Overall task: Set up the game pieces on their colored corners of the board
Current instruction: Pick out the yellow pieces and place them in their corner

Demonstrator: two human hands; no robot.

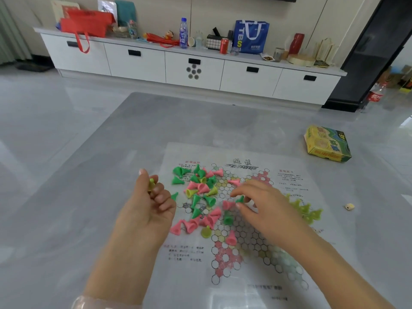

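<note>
Dozens of green, pink and yellow plastic cone pieces (201,195) lie scattered on a white paper hexagon-grid board (243,246) near the grey glossy table's (89,175) near edge. Left hand (149,206) grips a yellow cone piece (151,185); right hand (260,204) pinches a green cone piece (240,199). White drawer cabinet (191,70) lines the far wall.

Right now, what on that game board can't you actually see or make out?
Head view only:
- Board: the right hand and its forearm cover part of the grid, and the bottom edge cuts it off.
- Yellow pieces: partly behind the right hand, so no count.
- Left hand: grips a yellow piece; curled fingers hide any others.
- Board text: too blurred to read.
- Die: too small to read.
</note>
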